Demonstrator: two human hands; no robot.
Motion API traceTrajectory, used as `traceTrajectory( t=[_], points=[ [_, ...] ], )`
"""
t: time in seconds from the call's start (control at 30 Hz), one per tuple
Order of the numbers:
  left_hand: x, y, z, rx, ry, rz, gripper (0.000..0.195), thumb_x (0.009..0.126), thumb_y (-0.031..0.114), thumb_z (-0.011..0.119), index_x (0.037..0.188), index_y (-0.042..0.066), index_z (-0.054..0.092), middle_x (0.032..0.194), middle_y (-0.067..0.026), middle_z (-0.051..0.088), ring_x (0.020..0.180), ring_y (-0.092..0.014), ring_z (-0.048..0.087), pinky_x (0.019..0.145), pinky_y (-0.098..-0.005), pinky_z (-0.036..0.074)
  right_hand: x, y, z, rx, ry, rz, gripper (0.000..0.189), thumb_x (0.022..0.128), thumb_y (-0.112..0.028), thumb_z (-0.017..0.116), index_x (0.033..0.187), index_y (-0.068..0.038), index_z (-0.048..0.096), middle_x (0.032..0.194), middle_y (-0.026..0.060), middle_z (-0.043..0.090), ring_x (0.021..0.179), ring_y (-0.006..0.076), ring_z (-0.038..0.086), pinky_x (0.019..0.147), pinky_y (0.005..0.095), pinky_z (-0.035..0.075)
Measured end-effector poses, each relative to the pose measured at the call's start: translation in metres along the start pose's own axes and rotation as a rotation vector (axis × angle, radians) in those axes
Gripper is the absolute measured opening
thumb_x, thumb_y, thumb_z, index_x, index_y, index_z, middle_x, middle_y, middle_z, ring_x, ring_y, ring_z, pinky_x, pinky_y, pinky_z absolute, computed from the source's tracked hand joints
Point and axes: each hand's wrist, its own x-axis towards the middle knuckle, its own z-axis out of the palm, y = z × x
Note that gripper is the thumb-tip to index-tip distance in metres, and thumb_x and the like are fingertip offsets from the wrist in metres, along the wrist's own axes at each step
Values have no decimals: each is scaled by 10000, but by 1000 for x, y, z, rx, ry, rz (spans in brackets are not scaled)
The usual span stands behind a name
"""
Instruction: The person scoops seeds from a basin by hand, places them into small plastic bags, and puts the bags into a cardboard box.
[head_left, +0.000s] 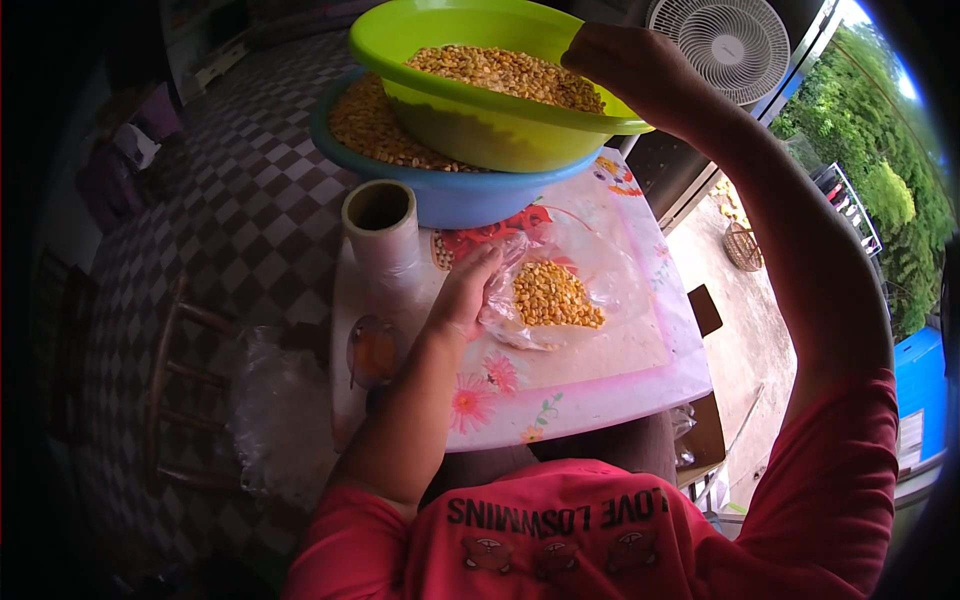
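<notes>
My left hand (466, 291) grips the gathered side of a clear plastic bag (619, 281), which lies on the table. Inside the bag sits a small heap of yellow corn kernels (553, 294). My right hand (626, 67) is at the right rim of a lime-green plastic basin (480, 131), its curled fingers over the inside. Whether it grips the rim or holds kernels cannot be made out. More corn kernels (502, 73) fill the lower part of this basin. It sits tilted on a wider blue basin (487, 196), which also contains kernels.
A roll of clear plastic (381, 240) stands upright at the left of the flower-printed tablecloth (600, 397). Left of the table are a wooden chair (187, 375) and a bulging clear plastic bag (274, 412). A fan (724, 49) stands beyond the basins, near an open doorway.
</notes>
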Motion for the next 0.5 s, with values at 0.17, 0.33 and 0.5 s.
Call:
traceTrajectory(
  t=[0.17,0.33,0.5],
  points=[
    [0,0,-5,13,3,9,292,896,212,445,1134,73,541,636,19,500,363,-51,316,315,-198,217,-45,-46,-1,217,-194,-80,210,863,-229,542,833,-23,569,679,113,554,667,239,588,617,331,459],
    [5,-3,-10,19,-17,-8,371,903,217,438,1205,7,486,1121,-90,571,994,-153,549,819,-265,451,-86,-29,45,56,-458,-89,175,841,-164,580,788,-8,519,696,124,601,621,259,596,549,346,455],
    [4,0,-13,-307,-379,-144,371,903,225,445,1207,17,487,1133,-89,566,987,-150,551,791,-240,458,-100,-7,74,-128,-723,88,134,824,-133,568,825,1,554,763,153,618,731,298,612,644,391,467]
  ],
)
